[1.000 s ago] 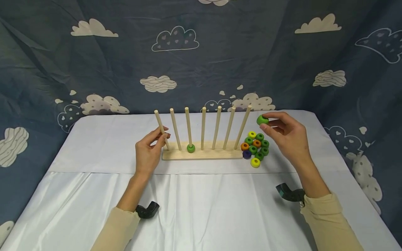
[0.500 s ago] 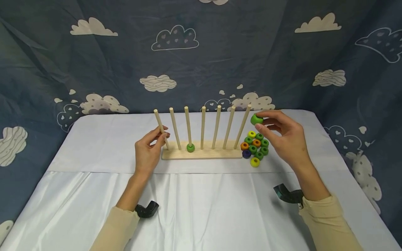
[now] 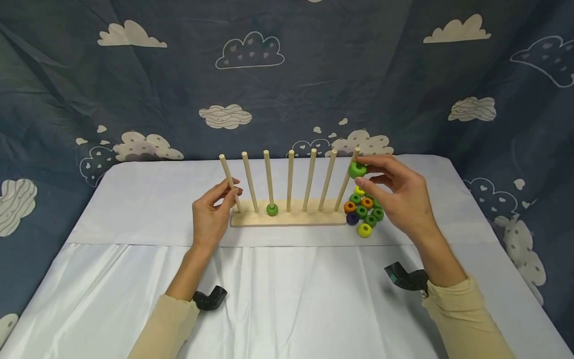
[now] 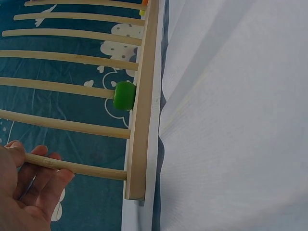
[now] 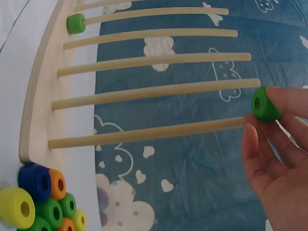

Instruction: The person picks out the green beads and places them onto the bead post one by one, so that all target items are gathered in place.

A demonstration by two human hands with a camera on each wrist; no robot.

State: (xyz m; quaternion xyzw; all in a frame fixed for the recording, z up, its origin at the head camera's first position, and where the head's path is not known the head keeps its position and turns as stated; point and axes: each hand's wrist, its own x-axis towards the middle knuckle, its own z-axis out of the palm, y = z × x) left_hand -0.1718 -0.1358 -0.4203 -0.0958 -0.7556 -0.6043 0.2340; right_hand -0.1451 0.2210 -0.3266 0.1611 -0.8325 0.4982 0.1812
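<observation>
Pinching a green bead [image 3: 357, 170] between thumb and fingers of the right hand [image 3: 401, 199], up high by the last stick [image 3: 344, 185], at the 3 o'clock end of the wooden board [image 3: 287, 221]. Overlapping that stick in the head view; cannot tell if touching or apart. Pinching the first stick [image 3: 227, 172] too, partway down, with the left hand [image 3: 212, 214], at the board's 9 o'clock end. Can count seven sticks [image 3: 290, 179] in a row. Can see a second green bead [image 3: 272, 210] on the third stick [image 3: 269, 179] from 9 o'clock, right at the bottom. Can find a bunch of beads [image 3: 361, 212] just beside the board's 3 o'clock end, with a dark blue bead [image 3: 352, 218] at the bunch's 8 o'clock, an orange bead [image 3: 350, 207] at 9, and a low yellow bead [image 3: 364, 230] at 6. Can spot a white cloth [image 3: 269, 304] underneath, and a blue curtain [image 3: 179, 85] with pale clouds at 12 o'clock, behind everything.
</observation>
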